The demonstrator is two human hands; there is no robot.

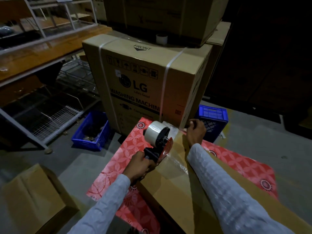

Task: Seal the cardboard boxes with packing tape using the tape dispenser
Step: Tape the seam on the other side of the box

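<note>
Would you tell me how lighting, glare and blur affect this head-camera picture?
Head view: dim overall, the upper right nearly black; glare glints off the clear tape strip on the brown cardboard box; wide-angle bending curves the edges; the right hand is slightly motion-blurred.

the left hand (141,163) is curled in a tight grip; the right hand (195,131) reaches forward, fingers bent downward.
</note>
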